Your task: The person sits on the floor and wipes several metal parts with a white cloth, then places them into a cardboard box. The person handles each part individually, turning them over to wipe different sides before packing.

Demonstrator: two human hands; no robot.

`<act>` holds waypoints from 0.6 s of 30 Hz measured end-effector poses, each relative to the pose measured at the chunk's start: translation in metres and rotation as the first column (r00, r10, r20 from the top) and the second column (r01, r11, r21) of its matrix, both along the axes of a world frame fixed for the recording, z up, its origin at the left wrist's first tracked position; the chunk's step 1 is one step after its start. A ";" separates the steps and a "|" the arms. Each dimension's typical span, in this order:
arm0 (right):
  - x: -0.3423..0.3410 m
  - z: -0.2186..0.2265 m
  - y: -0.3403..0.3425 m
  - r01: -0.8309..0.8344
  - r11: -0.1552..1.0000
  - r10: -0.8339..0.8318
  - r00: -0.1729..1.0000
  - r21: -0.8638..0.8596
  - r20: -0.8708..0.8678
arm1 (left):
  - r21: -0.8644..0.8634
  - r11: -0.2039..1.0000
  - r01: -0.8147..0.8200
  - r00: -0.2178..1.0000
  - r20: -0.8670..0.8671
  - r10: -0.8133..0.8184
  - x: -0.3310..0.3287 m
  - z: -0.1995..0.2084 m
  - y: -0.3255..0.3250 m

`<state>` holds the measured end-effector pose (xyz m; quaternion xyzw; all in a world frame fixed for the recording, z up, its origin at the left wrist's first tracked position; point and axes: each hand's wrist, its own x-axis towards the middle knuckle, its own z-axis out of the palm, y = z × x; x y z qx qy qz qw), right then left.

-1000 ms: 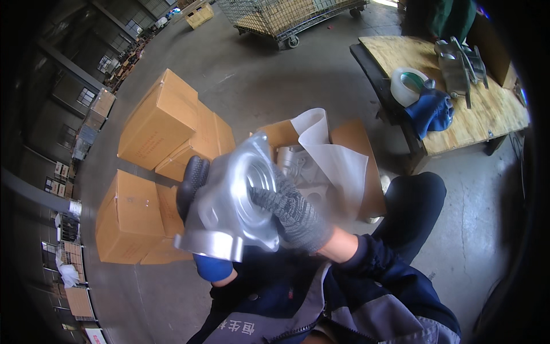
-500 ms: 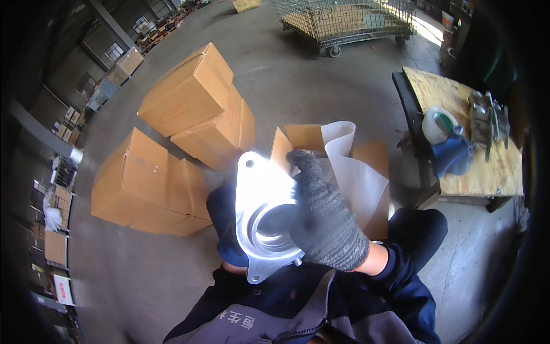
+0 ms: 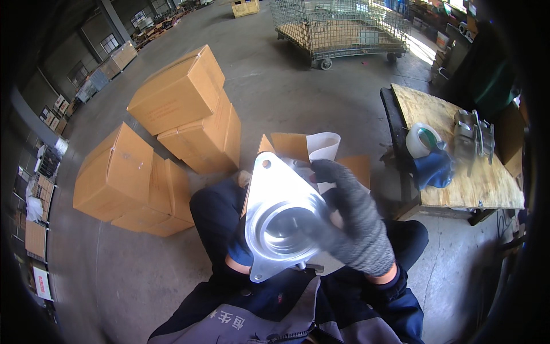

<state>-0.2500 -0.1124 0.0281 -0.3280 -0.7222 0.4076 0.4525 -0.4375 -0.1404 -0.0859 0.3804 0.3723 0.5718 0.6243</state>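
Observation:
A shiny metal flange housing [image 3: 281,172], with a round bore and small holes in its corner lugs, is held up before my lap. My left forearm [image 3: 238,264] reaches behind it; the left hand is hidden there and supports the part from the back. At its right side is my right hand [image 3: 358,221] in a grey knit glove, open and curved, fingers apart. The lower fingers are smeared by motion and overlap the bore's edge, so contact is unclear. Beyond the part stands an opened carton [image 3: 289,146] with a white foam sheet [image 3: 323,144] sticking up.
Brown cartons [image 3: 172,94] are stacked to the left on the concrete floor. On the right, a plywood-topped bench [image 3: 458,186] carries a tape roll [image 3: 421,140], a blue cloth-like item [image 3: 433,170] and metal parts [image 3: 474,135]. A wheeled wire cage [image 3: 344,34] stands farther off.
My right hand has shifted right and its fingers have spread, baring more of the housing's face and bore. The whole view has swung slightly, moving the surroundings left and downward.

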 end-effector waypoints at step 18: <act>0.096 -0.202 0.085 0.003 0.721 0.025 0.999 -0.693 0.031 | 0.097 0.942 -0.320 0.946 -0.019 0.323 -0.035 0.021 -0.006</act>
